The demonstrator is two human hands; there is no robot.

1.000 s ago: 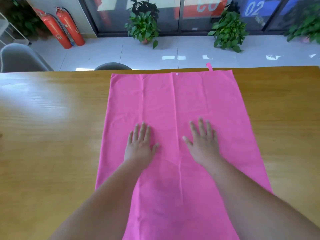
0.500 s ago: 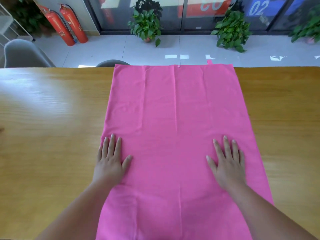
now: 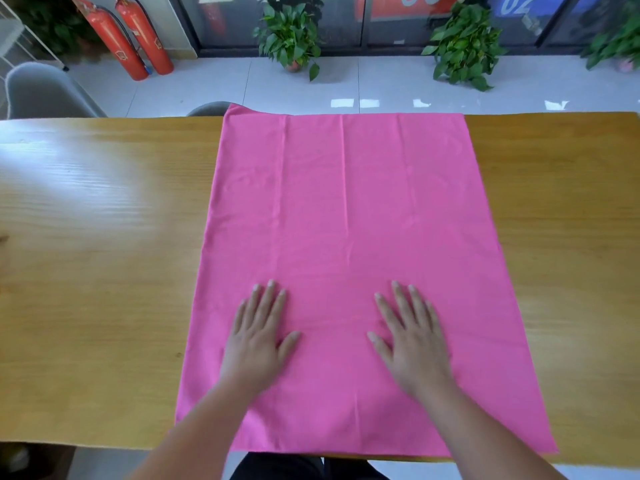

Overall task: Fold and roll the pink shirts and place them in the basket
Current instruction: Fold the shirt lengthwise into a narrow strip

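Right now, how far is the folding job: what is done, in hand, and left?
Done: the pink cloth lies spread flat on the table. In hand: the left hand and right hand rest flat on it, probably smoothing. Left: all folding, rolling, and the basket, which is not in view.

One pink shirt (image 3: 346,220) on one counter (image 3: 104,271), and two grips on it: left grip (image 3: 258,337), right grip (image 3: 415,344). Upper left of the frame, two fire extinguishers (image 3: 114,39) (image 3: 145,36). Along the top, three potted plants (image 3: 291,32) (image 3: 464,46) (image 3: 620,39) — and two chairs (image 3: 45,91) (image 3: 207,108), upper left, one barely showing.
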